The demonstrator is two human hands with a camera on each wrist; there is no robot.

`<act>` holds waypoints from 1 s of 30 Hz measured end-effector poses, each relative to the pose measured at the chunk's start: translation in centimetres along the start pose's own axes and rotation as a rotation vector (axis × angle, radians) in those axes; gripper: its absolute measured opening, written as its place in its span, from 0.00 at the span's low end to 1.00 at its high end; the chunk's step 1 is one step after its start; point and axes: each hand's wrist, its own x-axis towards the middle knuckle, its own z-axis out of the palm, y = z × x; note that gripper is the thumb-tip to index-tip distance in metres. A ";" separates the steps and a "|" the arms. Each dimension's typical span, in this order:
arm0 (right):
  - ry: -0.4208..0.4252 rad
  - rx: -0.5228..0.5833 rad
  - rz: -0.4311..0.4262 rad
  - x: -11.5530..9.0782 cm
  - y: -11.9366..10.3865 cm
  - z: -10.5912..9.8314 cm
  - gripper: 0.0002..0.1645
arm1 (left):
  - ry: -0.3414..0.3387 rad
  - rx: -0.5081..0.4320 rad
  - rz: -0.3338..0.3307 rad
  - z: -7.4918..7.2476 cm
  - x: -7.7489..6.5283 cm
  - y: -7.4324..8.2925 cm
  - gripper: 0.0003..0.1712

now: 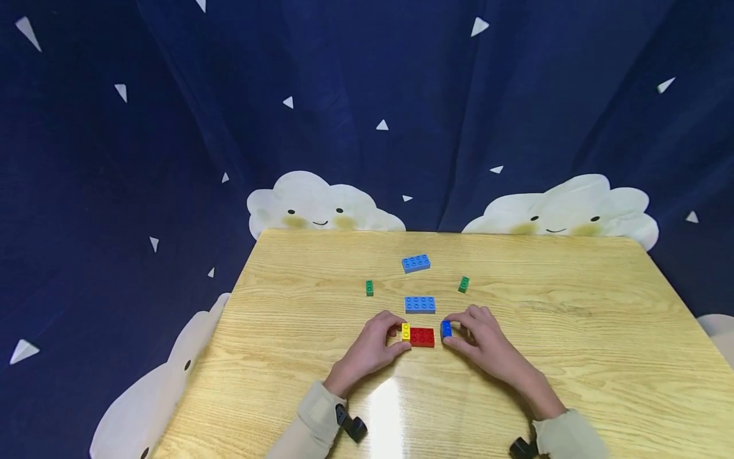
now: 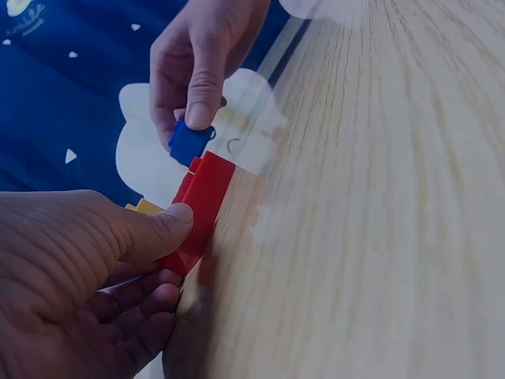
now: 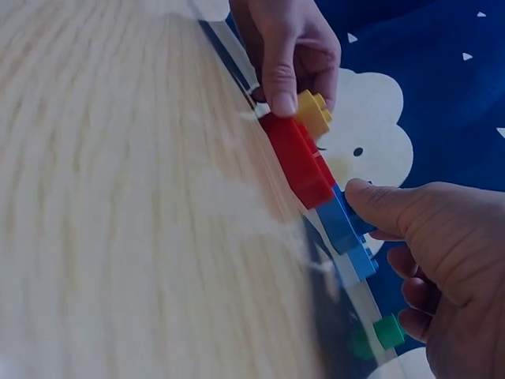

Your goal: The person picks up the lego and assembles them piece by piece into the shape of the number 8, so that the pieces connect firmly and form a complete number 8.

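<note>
My left hand [image 1: 373, 344] grips the left end of a red eight-stud toy building brick [image 1: 423, 338], its thumb on the near side. On that same end sits a small yellow two-stud brick [image 1: 406, 332], between thumb and fingers. Just to the right, my right hand [image 1: 484, 341] pinches a small dark blue brick [image 1: 446, 329] between thumb and fingertips. A short gap separates the blue brick from the red brick's right end. In the left wrist view the blue brick [image 2: 189, 142] appears beyond the red one [image 2: 209, 193].
Behind the hands lies a lighter blue eight-stud brick [image 1: 420, 306], with a similar blue brick [image 1: 415, 264] farther back. Small green bricks lie to the left [image 1: 369, 289] and right [image 1: 464, 285]. The wooden table [image 1: 275, 306] ends at a dark blue curtain [image 1: 344, 83].
</note>
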 end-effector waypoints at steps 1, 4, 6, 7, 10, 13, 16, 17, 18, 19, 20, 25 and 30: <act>-0.003 0.001 -0.005 0.0 -0.1 0.1 0.18 | 0.000 -0.001 -0.001 0.0 0.0 0.0 0.19; -0.019 0.002 0.000 0.1 -0.5 0.4 0.18 | -0.002 0.001 -0.004 0.0 0.0 -0.1 0.19; -0.022 -0.002 0.000 0.2 -0.7 0.6 0.19 | -0.005 -0.001 -0.012 0.0 0.0 -0.1 0.19; -0.024 -0.003 0.000 0.3 -0.7 0.7 0.19 | -0.007 0.000 -0.015 0.0 0.0 -0.1 0.19; -0.029 -0.002 0.000 0.5 -0.9 0.9 0.19 | -0.012 0.000 -0.026 0.0 0.0 -0.1 0.19; -0.035 -0.009 -0.003 0.6 -1.0 1.1 0.18 | -0.015 0.000 -0.033 -0.1 0.0 -0.1 0.20; -0.035 -0.012 -0.012 0.7 -1.1 1.2 0.19 | -0.013 0.002 -0.030 -0.1 0.0 -0.1 0.20; -0.034 -0.013 -0.018 0.7 -1.2 1.3 0.19 | -0.012 0.003 -0.030 -0.1 0.0 -0.1 0.20; -0.033 -0.015 -0.027 0.7 -1.2 1.3 0.19 | -0.011 0.005 -0.029 -0.1 0.0 0.0 0.20; -0.030 -0.015 -0.034 0.8 -1.2 1.4 0.19 | -0.010 0.005 -0.028 -0.1 0.0 -0.1 0.20; -0.030 -0.019 -0.039 0.8 -1.3 1.4 0.19 | -0.009 0.005 -0.028 0.0 0.0 -0.1 0.20; -0.027 -0.050 -0.050 1.0 -1.4 1.6 0.18 | -0.006 -0.002 -0.030 -0.1 0.0 -0.1 0.19; -0.039 -0.070 -0.057 1.1 -1.5 1.6 0.18 | -0.010 -0.009 -0.037 -0.1 0.1 0.0 0.20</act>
